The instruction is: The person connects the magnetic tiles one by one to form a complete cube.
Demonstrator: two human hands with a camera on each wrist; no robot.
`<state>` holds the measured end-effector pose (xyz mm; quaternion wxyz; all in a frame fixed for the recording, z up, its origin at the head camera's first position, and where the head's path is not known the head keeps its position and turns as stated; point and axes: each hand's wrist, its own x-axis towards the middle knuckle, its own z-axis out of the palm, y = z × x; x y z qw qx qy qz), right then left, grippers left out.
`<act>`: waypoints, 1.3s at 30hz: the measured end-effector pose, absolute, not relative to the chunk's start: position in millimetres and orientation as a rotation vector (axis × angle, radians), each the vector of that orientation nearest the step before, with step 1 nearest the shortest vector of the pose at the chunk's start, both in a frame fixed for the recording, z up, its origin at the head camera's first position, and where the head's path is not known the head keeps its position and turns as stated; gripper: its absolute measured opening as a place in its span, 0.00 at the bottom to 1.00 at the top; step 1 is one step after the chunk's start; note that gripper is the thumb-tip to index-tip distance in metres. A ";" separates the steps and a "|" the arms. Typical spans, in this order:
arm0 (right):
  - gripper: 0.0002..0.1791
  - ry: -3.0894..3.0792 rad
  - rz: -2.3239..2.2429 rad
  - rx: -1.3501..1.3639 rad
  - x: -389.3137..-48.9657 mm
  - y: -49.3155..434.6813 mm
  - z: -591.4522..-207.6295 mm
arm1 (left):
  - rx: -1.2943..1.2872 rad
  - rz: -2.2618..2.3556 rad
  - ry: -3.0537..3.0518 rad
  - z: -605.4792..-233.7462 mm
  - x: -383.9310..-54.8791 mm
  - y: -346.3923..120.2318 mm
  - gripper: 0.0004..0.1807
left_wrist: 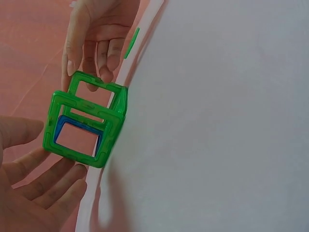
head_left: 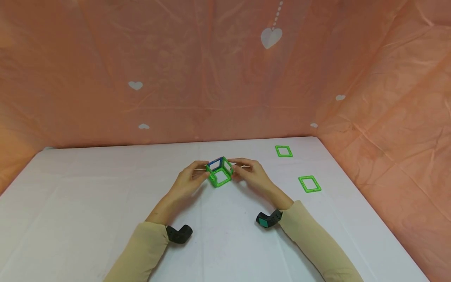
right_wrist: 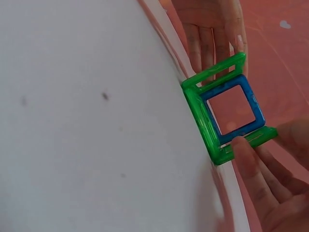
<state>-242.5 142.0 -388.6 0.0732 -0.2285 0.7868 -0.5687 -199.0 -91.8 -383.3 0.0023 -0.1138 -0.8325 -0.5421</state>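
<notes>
In the head view, a box-like shape of square magnetic tiles [head_left: 222, 184] stands between the two hands. Green tiles form its base and two sides, and a blue tile [right_wrist: 259, 111] forms the back; its top and front are open. My left hand [head_left: 186, 178] holds the green side tile [left_wrist: 72, 157] at its edges with the thumb and fingertips. On the other side my right hand [head_left: 255, 176] pinches the opposite green tile [right_wrist: 268, 135] between thumb and index finger. The right hand's remaining fingers lie loosely behind it.
Two loose green square tiles lie to the right on the white table [head_left: 88, 203]: a farther tile [head_left: 284, 156] near the back edge and a nearer tile [head_left: 311, 190]. An orange curtain [head_left: 211, 78] with pale hearts hangs behind the table and along its right side.
</notes>
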 end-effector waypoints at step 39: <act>0.32 2.335 -1.661 -0.804 -239.7 138.6 -392.5 | -0.337 -1.652 -2.656 -383.3 -197.6 -92.3 0.19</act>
